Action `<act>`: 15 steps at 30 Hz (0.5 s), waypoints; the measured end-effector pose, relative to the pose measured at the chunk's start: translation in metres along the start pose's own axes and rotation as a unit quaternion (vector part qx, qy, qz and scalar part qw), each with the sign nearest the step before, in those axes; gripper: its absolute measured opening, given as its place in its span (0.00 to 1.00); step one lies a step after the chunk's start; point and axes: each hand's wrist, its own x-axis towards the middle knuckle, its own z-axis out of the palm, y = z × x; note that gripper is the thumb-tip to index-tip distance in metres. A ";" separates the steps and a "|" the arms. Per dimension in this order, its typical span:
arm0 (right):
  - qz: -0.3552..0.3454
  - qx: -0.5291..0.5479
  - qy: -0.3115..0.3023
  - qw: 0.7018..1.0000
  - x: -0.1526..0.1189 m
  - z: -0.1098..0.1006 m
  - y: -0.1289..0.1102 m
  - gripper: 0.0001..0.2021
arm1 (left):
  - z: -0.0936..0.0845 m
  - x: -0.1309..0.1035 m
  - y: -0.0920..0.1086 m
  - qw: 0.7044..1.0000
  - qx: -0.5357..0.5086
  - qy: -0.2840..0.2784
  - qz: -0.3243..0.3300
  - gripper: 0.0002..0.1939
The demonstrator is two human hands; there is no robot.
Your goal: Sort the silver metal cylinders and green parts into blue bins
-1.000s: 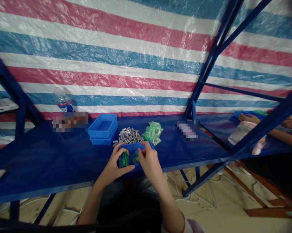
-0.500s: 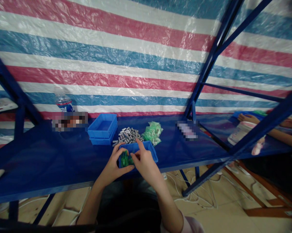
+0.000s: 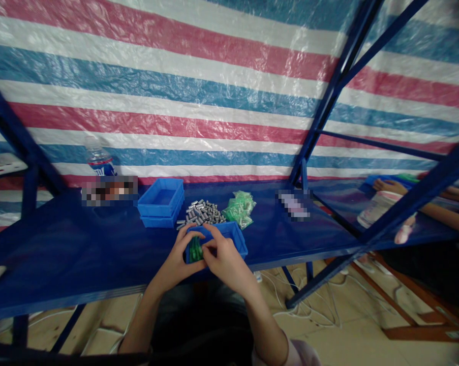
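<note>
A blue plastic bin [image 3: 238,238] sits near the table's front edge, with several glossy green pieces [image 3: 195,250] standing side by side in its left end. My left hand [image 3: 179,260] curls round these pieces, thumb at the near side and fingers at the far side. Over the bin, my right hand [image 3: 224,258] has thumb and fingertips pinched together against the right side of the green row. What lies inside that pinch is hidden. Just behind the bin lies a pile of small silver metal cylinders [image 3: 203,212]. Clear bags with green contents [image 3: 240,207] lie to its right.
Two stacked blue bins [image 3: 160,203] stand left of the pile. Farther left are a bottle [image 3: 99,160] and a blurred-out item. A phone-like blurred item [image 3: 295,204] lies right. Blue metal posts [image 3: 324,101] frame the table; another person's hand [image 3: 391,187] shows at far right.
My right hand has shifted slightly left and its raised index finger has come down towards the green pieces. The green row looks more upright and even. My left hand has barely moved.
</note>
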 end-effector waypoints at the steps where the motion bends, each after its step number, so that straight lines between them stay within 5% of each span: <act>1: 0.001 -0.001 0.002 1.000 0.001 0.001 0.001 0.27 | 0.000 0.000 0.000 1.000 0.000 -0.001 -0.001 0.22; 15: 0.016 -0.012 0.011 1.000 0.002 0.002 0.008 0.22 | -0.002 0.000 0.004 1.000 0.007 -0.005 0.003 0.15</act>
